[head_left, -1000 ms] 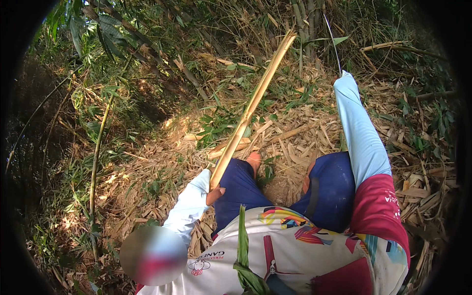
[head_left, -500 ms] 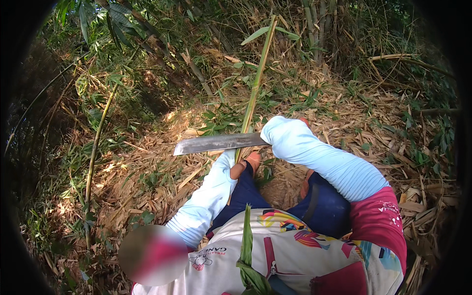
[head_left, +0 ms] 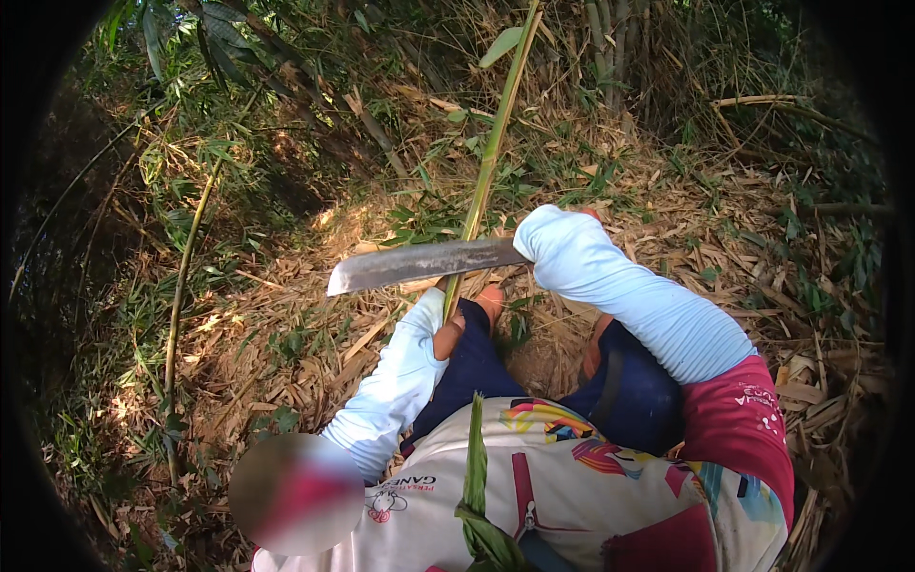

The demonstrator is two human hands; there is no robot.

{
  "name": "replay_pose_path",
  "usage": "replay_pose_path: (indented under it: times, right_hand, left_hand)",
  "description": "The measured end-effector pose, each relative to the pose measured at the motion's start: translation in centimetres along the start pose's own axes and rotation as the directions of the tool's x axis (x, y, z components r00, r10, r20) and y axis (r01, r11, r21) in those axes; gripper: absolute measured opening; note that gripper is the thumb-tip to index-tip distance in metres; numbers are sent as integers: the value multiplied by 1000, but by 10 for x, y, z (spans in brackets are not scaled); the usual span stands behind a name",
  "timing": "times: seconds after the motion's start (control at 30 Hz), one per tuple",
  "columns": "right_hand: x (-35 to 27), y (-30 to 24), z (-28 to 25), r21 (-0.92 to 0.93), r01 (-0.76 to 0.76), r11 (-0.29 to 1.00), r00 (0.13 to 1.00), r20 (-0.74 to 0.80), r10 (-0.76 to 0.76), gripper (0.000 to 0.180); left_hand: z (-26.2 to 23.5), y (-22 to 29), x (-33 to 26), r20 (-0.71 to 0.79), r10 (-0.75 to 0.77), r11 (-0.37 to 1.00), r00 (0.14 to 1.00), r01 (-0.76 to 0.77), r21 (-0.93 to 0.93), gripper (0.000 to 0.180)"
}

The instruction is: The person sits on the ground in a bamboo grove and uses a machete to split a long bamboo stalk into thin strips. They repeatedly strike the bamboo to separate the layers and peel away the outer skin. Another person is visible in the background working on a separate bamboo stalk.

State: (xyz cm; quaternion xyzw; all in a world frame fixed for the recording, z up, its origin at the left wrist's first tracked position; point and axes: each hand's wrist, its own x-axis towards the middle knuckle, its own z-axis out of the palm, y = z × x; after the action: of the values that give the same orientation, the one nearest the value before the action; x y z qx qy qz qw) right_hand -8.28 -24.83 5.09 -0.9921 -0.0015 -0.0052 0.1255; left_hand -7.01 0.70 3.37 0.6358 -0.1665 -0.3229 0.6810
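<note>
My right hand (head_left: 572, 224), mostly covered by a light blue sleeve, is closed round the handle end of a machete (head_left: 419, 264). Its broad, dark grey blade points left and lies across a long, narrow green-yellow stalk (head_left: 491, 157). Whether the edge touches the stalk, I cannot tell. Closer to my body, my left hand (head_left: 448, 336) is wrapped round the lower part of that stalk, its thumb showing beside the blue sleeve. From there the stalk slants up and away past the upper edge of the view, with a single leaf near the top.
My bare feet (head_left: 490, 301) stand on dry leaf litter (head_left: 667, 248). A thin upright stem (head_left: 191, 262) rises at the left. Bamboo stems (head_left: 620, 57) crowd the far side. A twisted green leaf (head_left: 477, 477) hangs before my shirt.
The stalk has shifted upward, its top now leaving the view. My right hand and the machete have moved slightly away from my body; my left hand has drawn slightly nearer to it.
</note>
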Motion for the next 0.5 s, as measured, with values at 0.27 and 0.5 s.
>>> replay_pose_path:
  times: [0.27,0.5]
  right_hand:
    - [15,6,-11,-28,-279,960,950,137,280,20]
    - [9,47,-26,61,-190,980,948,-248,200,13]
  left_hand:
    - [-24,-9,-5,-22,61,983,998,-57,174,67]
    - [-23,-9,-14,43,83,950,996,-92,297,67]
